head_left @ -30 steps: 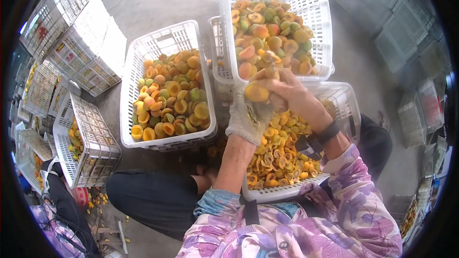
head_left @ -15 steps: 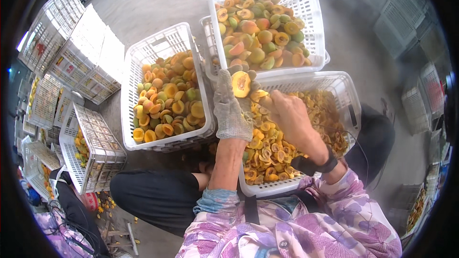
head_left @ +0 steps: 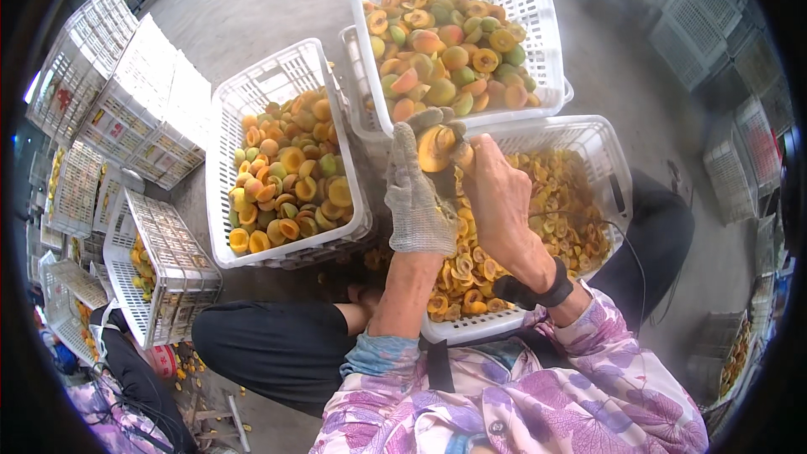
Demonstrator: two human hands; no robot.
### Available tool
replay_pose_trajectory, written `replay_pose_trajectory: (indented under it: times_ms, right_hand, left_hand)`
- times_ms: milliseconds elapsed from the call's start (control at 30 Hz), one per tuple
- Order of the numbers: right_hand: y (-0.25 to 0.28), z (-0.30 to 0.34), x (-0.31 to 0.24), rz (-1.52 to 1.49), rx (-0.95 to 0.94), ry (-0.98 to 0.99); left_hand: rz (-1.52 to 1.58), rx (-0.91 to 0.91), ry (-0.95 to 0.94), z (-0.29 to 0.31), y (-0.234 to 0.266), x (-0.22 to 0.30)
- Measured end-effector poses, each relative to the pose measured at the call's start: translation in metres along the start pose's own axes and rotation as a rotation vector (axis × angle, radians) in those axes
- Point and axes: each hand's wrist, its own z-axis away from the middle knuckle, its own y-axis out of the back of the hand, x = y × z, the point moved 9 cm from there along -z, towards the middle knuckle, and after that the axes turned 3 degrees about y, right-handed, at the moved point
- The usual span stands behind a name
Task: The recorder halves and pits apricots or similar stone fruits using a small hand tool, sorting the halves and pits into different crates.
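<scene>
My left hand [head_left: 422,206], in a grey knit glove, is closed around a halved apricot [head_left: 435,150], its cut face turned up. Pressed against the fruit's right side is my bare right hand [head_left: 502,197]. Its fingers are curled tight; whatever they grip is hidden. Both hands are above a white crate [head_left: 607,136] full of flattened, hollowed apricot pieces [head_left: 471,279]. Just beyond them, a tilted white crate [head_left: 551,42] holds halved apricots [head_left: 454,57], green to orange, some with the stone showing.
To the left stands another white crate [head_left: 220,202] of halved apricots [head_left: 290,172], stacked on a further crate. Stacked crates [head_left: 155,88] fill the far left, and more [head_left: 731,160] line the right. A person's dark-trousered leg [head_left: 139,370] shows at lower left. A thin cable [head_left: 629,261] hangs by my right wrist.
My right hand has come up against the apricot half and turned more upright. The fruit now tilts in my left hand, which has shifted slightly right. The whole view has moved a little.
</scene>
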Motion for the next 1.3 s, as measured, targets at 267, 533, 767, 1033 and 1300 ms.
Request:
replay_pose_trajectory:
  times_ms: [267, 533, 767, 1033, 1300]
  right_hand:
    - [-0.013, 0.009, -0.011, -0.112, -0.118, 0.100]
    - [-0.025, 0.015, -0.017, -0.131, -0.288, 0.133]
    - [-0.041, 0.008, -0.001, -0.471, -0.565, 0.017]
    - [-0.047, 0.036, 0.018, -0.870, -0.860, -0.248]
    - [-0.023, 0.018, 0.028, -0.216, -0.773, 0.642]
  left_hand:
    - [0.093, 0.209, 0.023, 0.006, 0.018, -0.004]
    - [0.035, 0.240, -0.091, -0.002, 0.040, -0.003]
    - [-0.277, 0.238, -0.287, 0.002, 0.034, 0.015]
    - [-0.432, 0.163, -0.247, -0.001, 0.027, 0.005]
    - [1.008, 0.109, 0.204, -0.035, 0.059, 0.001]
